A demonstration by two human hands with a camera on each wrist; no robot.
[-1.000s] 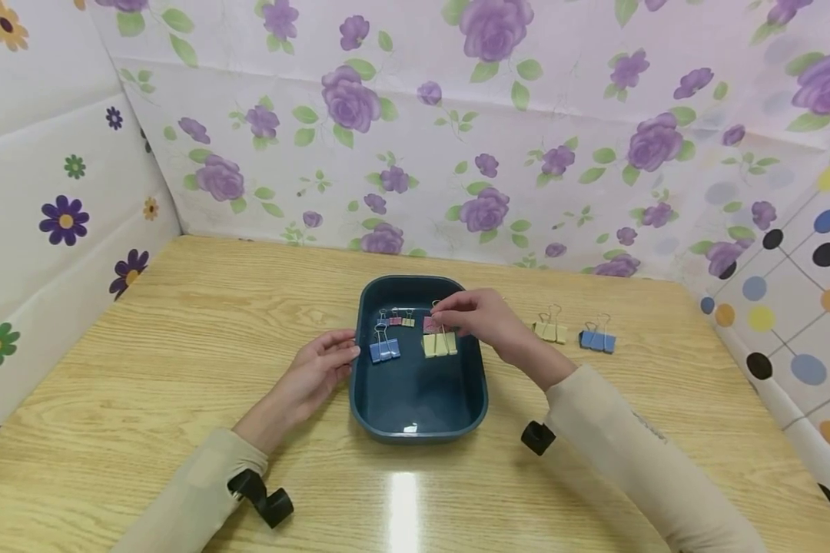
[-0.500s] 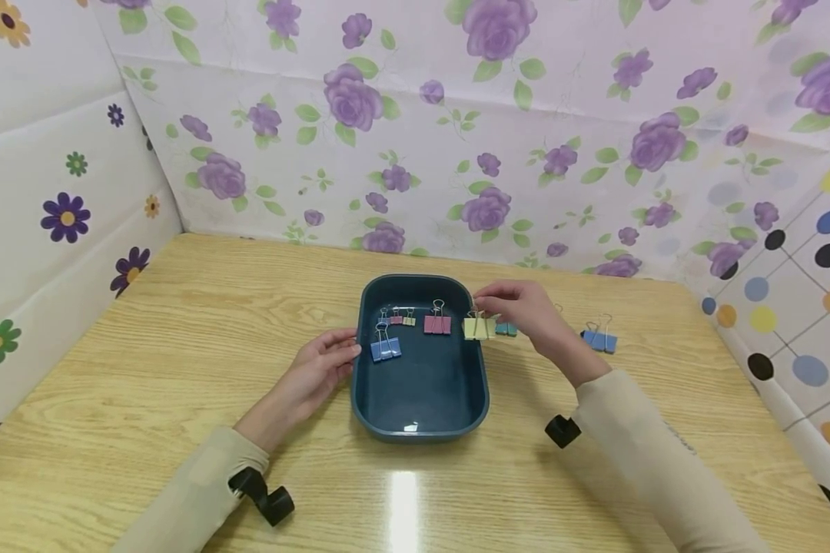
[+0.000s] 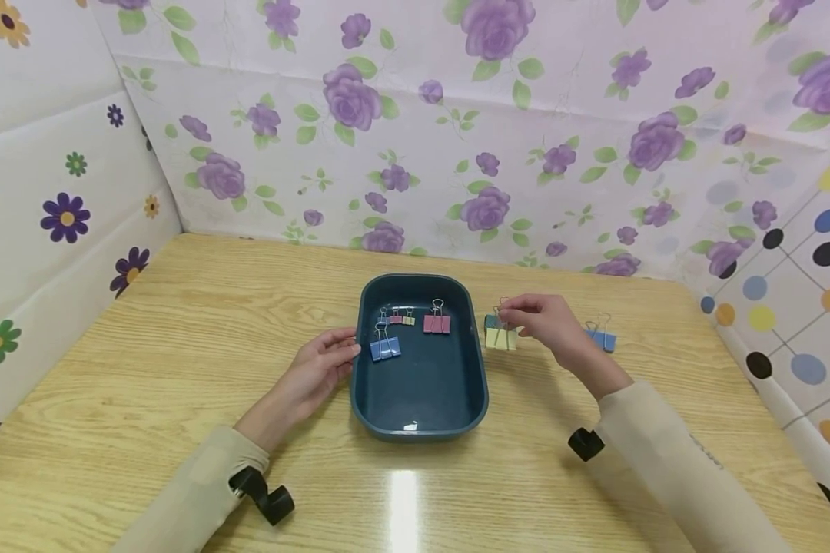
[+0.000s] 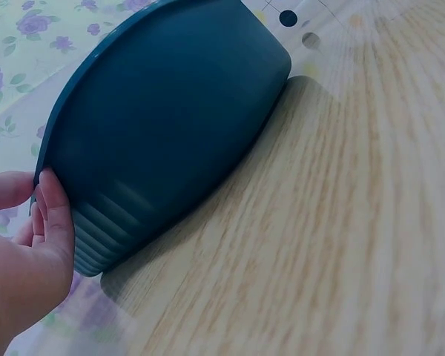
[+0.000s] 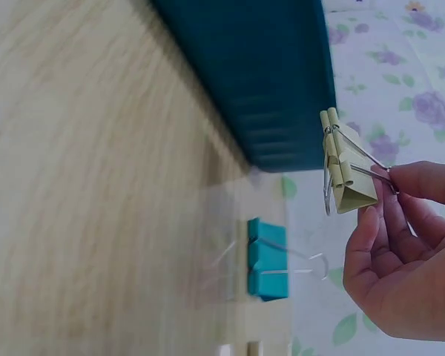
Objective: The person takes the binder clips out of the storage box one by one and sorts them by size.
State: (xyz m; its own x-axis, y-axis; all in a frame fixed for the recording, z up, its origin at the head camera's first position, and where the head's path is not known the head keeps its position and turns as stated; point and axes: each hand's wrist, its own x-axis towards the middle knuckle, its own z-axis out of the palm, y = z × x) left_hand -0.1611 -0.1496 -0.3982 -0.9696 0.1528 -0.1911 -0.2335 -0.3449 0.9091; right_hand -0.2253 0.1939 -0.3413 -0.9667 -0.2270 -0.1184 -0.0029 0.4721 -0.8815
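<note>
A dark teal-blue tray (image 3: 418,434) stands on the table, and my left hand (image 3: 321,367) pinches its left rim between thumb and fingers. My right hand (image 3: 542,322) holds a yellow binder clip (image 3: 501,339) by a wire handle, to the right of the tray. In the right wrist view, that yellow clip (image 5: 348,167) hangs above the table. A teal binder clip (image 5: 268,259) sits on the table below it. Inside the tray are a pink binder clip (image 3: 436,324), a larger blue binder clip (image 3: 385,349) and three small clips (image 3: 396,319) in a row.
Another blue binder clip (image 3: 602,340) sits on the table (image 3: 664,399), right of my right hand. A yellowish edge (image 5: 254,348) shows at the bottom of the right wrist view. Flowered cloth (image 3: 415,153) closes off the back.
My right hand has carried the yellow binder clip from over the tray to the right, past its rim, then lowered it slightly. My left hand and the tray have stayed put.
</note>
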